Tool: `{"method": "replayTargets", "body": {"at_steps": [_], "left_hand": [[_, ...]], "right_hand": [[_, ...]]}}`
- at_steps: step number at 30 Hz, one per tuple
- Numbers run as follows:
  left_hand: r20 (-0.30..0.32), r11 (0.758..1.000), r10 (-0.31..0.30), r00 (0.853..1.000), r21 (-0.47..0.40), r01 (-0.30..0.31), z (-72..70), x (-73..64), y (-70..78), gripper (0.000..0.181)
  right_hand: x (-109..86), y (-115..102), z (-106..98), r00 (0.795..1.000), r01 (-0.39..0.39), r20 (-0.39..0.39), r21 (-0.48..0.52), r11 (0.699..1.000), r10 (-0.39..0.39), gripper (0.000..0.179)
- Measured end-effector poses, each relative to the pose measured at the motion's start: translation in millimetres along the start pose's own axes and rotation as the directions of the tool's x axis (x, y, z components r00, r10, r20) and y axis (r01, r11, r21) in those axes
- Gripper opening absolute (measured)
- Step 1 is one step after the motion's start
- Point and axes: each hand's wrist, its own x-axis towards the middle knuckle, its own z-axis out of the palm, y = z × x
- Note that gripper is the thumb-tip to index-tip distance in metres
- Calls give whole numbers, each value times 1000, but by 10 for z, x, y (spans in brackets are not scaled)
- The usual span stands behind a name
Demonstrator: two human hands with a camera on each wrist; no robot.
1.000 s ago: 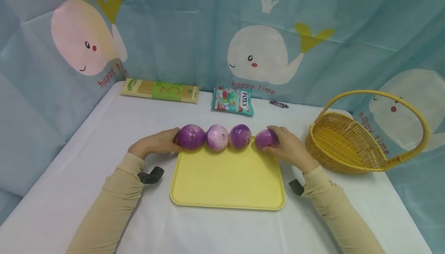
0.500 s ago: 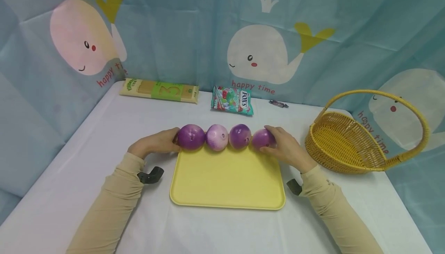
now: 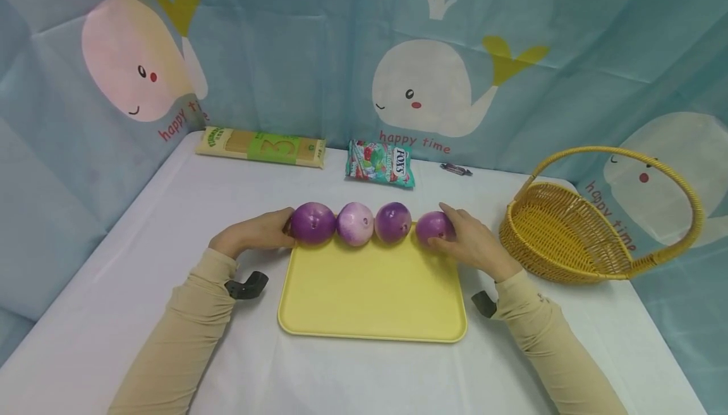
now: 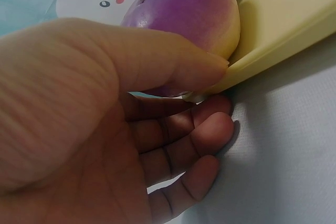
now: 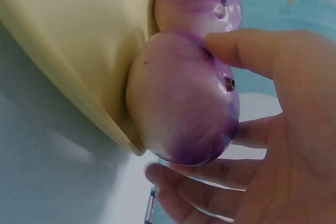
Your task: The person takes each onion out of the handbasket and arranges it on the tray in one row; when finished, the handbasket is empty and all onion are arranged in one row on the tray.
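Several round purple fruits with pale patches line the far edge of a yellow tray (image 3: pixel 372 295). At the left end, my left hand (image 3: pixel 258 233) sits beside a dark purple fruit (image 3: pixel 313 223). In the left wrist view its thumb (image 4: pixel 178 66) lies at the tray's rim beside that fruit, with the other fingers curled below the rim. My right hand (image 3: pixel 472 241) holds the rightmost fruit (image 3: pixel 433 225), its thumb on one side and fingers behind. A pale fruit (image 3: pixel 355 224) and a darker one (image 3: pixel 393 222) stand between them, a small gap before the held fruit.
A yellow wicker basket (image 3: pixel 514 238) with a tall handle stands at the right. Along the back lie a noodle packet (image 3: pixel 261 147), a teal candy bag (image 3: pixel 380 163) and a small wrapped sweet (image 3: pixel 456 169). A blue whale-print curtain (image 3: pixel 318 55) hangs behind the white table.
My right hand moved the rightmost fruit slightly left toward its neighbour, then back right, reopening the gap. The left hand, tray and other fruits stayed put.
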Motion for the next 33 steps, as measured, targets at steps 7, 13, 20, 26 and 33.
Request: {"method": "replayTargets", "body": {"at_steps": [7,13,20,26,33], "left_hand": [[4,1000,10,1000,-4,-10,-13,-8,17,47],[-23,999,21,1000,35,-20,-67,-37,22,58],[-270,963,251,930,168,-212,-37,-41,263,54],[-298,831,516,803,403,-384,118,-48,542,41],[-190,707,628,754,543,-452,229,-49,641,33]], "right_hand": [[34,-85,-29,993,78,-87,-25,997,-80,79],[110,-252,-15,974,186,-123,-30,982,-188,78],[244,-408,77,931,327,-141,-83,941,-336,80],[307,-486,147,924,358,-103,-98,928,-368,78],[317,-532,169,951,299,-52,-90,950,-305,75]]}}
